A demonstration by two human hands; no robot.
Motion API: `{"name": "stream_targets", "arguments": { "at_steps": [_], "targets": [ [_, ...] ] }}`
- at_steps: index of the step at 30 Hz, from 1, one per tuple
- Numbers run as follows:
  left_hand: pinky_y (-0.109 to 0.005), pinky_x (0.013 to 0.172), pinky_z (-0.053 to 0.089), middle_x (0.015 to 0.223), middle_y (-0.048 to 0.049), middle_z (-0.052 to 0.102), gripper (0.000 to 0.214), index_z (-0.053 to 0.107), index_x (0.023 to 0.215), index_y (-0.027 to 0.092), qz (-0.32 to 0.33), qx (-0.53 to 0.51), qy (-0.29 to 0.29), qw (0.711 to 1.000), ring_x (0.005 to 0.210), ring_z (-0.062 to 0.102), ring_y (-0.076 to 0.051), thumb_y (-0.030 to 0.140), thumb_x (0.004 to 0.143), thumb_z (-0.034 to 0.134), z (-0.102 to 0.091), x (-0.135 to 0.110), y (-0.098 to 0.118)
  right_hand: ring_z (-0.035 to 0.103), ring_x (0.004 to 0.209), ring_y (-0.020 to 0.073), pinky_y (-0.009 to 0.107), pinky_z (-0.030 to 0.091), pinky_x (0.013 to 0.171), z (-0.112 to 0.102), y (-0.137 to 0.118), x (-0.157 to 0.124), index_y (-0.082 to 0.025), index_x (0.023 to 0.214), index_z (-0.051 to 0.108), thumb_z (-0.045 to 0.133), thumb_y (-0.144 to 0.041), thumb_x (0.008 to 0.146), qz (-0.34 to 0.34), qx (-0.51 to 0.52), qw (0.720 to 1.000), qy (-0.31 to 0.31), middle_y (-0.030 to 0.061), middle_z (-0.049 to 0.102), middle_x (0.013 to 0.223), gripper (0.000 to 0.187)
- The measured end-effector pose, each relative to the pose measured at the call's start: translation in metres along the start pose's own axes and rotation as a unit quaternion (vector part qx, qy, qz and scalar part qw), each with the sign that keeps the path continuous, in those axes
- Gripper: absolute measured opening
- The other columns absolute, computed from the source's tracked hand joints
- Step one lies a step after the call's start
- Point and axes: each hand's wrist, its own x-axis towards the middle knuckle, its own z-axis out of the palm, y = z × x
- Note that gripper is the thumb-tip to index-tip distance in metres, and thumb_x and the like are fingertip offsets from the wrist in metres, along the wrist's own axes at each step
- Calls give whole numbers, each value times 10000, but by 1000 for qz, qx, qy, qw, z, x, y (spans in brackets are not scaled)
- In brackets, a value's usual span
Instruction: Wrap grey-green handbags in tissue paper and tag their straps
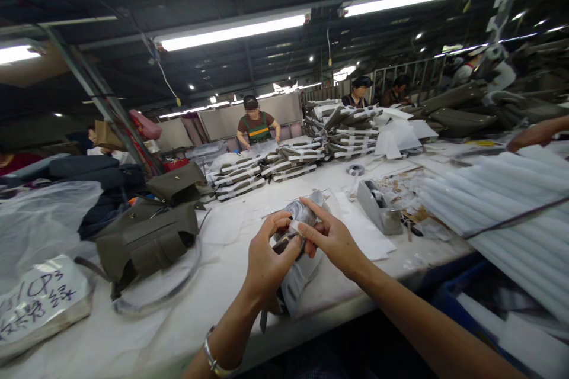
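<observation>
In the middle of the front table, my left hand [272,251] and my right hand [331,237] are close together, both closed on a bundle in grey-white wrapping [303,213]. The left thumb and fingers curl around its near side, where a dark part shows. With thumb and fingers bent, the right hand grips the top and right side. A small white piece shows between the two hands. Below them, a grey wrapped length [297,287] hangs down to the table edge. My fingers hide most of the bundle, so its kind cannot be made out.
Left lies an olive bag [153,237] with its strap, beside a plastic sack with handwriting [40,302]. Right of my hands stand a tape dispenser [377,210] and a tape roll [354,170]. Wrapped stacks [275,166] and foam sheets [498,189] lie beyond. Co-workers sit or stand behind.
</observation>
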Motion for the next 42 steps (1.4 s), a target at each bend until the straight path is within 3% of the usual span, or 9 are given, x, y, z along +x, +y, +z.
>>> {"name": "stream_targets", "arguments": {
  "at_steps": [8, 15, 23, 29, 37, 42],
  "targets": [
    [-336, 915, 477, 1049, -16, 705, 334, 679, 1079, 233, -4, 1, -25, 1000, 999, 629, -216, 208, 748, 642, -5, 0, 0, 600, 487, 142, 290, 522, 600, 3, 4, 0, -241, 1475, 428, 628, -442, 900, -21, -16, 1000, -12, -72, 630, 510, 642],
    [-328, 903, 483, 1054, -25, 702, 348, 676, 1105, 229, -22, -7, -38, 999, 996, 624, -212, 235, 757, 675, -6, 0, -1, 614, 526, 147, 324, 520, 657, -4, 0, -1, -203, 1513, 352, 590, -460, 926, -16, 34, 998, -54, -60, 635, 548, 684],
    [-290, 889, 474, 1037, 1, 698, 325, 670, 1099, 248, 1, 5, -42, 999, 969, 625, -180, 209, 776, 665, -6, -1, -2, 598, 508, 137, 297, 498, 646, -5, 1, 3, -214, 1487, 400, 646, -408, 895, -4, 0, 999, -48, -75, 620, 501, 671],
    [-307, 894, 486, 1051, -23, 699, 323, 664, 1117, 222, -26, -32, -42, 998, 985, 643, -199, 260, 797, 687, -9, 1, -9, 630, 647, 147, 327, 502, 742, -6, 6, -1, -206, 1537, 287, 589, -427, 936, -32, 89, 990, -104, -40, 667, 643, 708],
    [-325, 907, 475, 1102, -45, 691, 321, 650, 1161, 218, -25, -80, -84, 993, 1034, 626, -218, 318, 856, 650, -15, -2, -9, 620, 665, 144, 329, 499, 764, -4, 6, -4, -217, 1539, 281, 609, -368, 925, -46, 60, 993, -92, -53, 651, 641, 712],
    [-325, 876, 478, 1016, -46, 700, 276, 657, 1041, 192, -51, -59, -28, 997, 981, 637, -213, 382, 841, 672, -9, 0, -3, 603, 630, 137, 304, 493, 707, 1, 5, -1, -234, 1531, 304, 608, -365, 927, -47, 43, 993, -101, -64, 631, 621, 688]
  ]
}}
